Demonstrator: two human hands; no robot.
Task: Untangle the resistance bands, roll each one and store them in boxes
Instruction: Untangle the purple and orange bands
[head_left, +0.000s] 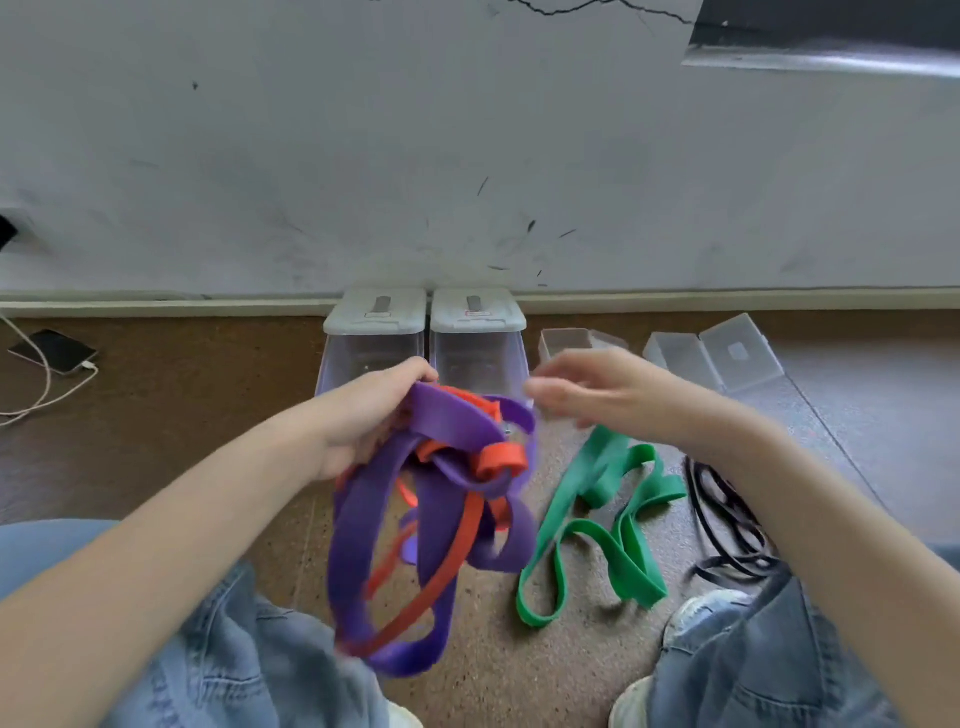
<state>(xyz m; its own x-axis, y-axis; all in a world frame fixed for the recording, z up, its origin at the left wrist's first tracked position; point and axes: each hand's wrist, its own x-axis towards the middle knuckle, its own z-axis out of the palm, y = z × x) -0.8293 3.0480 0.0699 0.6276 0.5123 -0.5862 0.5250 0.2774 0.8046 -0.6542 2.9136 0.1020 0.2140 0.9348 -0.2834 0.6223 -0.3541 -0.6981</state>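
My left hand (363, 415) grips a tangle held above the floor: a wide purple band (358, 551) knotted with a thinner orange band (457, 551), their loops hanging down between my knees. My right hand (597, 389) hovers open just right of the tangle, fingers spread and blurred, touching nothing. A green band (618, 525) lies loose on the floor to the right, and a thin black band (727, 519) lies further right beside it. Two tall clear boxes with white lids (374, 317) (475, 314) stand shut against the wall behind the tangle.
Two small clear boxes (566, 340) (717, 353) sit open on the floor at the right, near the wall. A phone (52, 351) on a white charging cable lies at the far left. My knees in jeans and white shoes frame the bottom of the view.
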